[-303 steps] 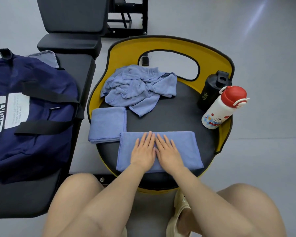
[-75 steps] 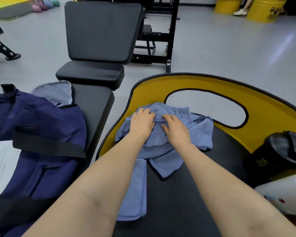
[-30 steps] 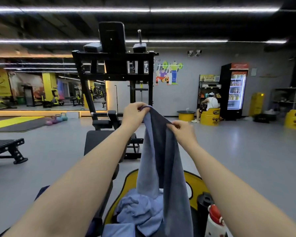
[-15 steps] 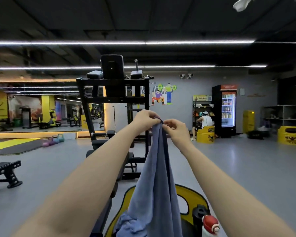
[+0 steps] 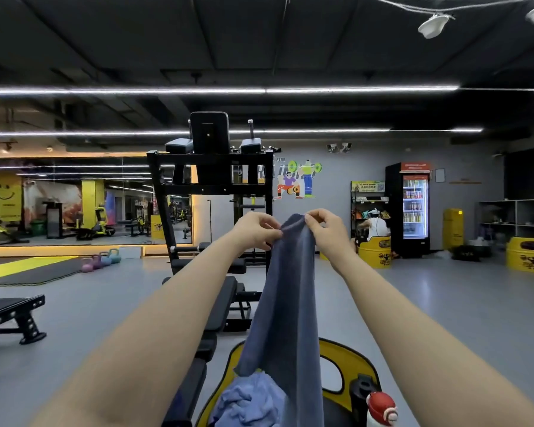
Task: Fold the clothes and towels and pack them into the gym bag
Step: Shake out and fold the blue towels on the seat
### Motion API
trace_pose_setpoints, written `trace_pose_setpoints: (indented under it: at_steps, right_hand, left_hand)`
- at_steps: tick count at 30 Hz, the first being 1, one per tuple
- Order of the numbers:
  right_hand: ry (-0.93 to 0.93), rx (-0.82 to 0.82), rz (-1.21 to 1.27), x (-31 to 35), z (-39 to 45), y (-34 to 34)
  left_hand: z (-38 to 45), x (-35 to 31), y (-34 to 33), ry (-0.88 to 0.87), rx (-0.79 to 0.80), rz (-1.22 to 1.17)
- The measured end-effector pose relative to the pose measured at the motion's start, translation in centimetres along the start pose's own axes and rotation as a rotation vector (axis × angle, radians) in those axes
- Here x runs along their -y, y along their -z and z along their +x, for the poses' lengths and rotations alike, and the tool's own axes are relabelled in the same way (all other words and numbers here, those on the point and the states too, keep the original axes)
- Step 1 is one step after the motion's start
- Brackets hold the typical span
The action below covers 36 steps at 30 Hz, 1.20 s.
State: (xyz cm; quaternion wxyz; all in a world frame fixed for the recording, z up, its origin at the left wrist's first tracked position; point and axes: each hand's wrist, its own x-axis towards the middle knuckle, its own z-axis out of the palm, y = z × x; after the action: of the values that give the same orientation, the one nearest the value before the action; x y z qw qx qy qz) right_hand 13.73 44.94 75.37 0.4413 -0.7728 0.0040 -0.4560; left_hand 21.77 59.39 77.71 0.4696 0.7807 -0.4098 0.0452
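A blue towel [image 5: 285, 303] hangs straight down in front of me, held up at arm's length. My left hand [image 5: 255, 231] pinches its top edge on the left and my right hand [image 5: 327, 226] pinches the same edge on the right, the two hands close together. Below it a crumpled light-blue cloth [image 5: 247, 402] lies on the yellow-rimmed stand [image 5: 346, 359]. The gym bag is out of view.
A black bottle [image 5: 361, 392] and a white bottle with a red cap [image 5: 381, 405] stand at the stand's right. A black bench [image 5: 216, 309] and a tall black machine [image 5: 210, 186] lie ahead. A person sits far off by yellow drums [image 5: 373, 255].
I went from pressing a folded towel flat, to reaching into the pile, to lifting a towel high. In the last second my hands drew together along its top edge.
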Motion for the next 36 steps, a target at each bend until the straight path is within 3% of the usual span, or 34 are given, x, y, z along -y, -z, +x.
trace_pose_setpoints:
  at_steps: [6,10,15,30,36]
  right_hand:
    - [0.022,0.143,0.019,0.6,-1.2,-0.1]
    - [0.105,0.055,-0.036,1.0,-1.0,0.2]
    - [0.079,-0.024,-0.079,1.4,-1.0,0.7]
    - [0.023,-0.222,-0.177,-0.1,-0.5,3.0]
    - [-0.004,-0.276,-0.146,-0.9,-0.9,4.1]
  left_hand:
    - [-0.7,-0.5,-0.5,-0.094,-0.019,-0.004]
    - [-1.1,-0.5,-0.8,-0.184,-0.054,0.041]
    - [-2.0,1.6,-1.0,-0.071,0.059,0.156]
    - [-3.4,4.4,3.1,0.063,-0.254,0.330]
    - [-4.1,5.3,4.0,0.026,-0.340,0.358]
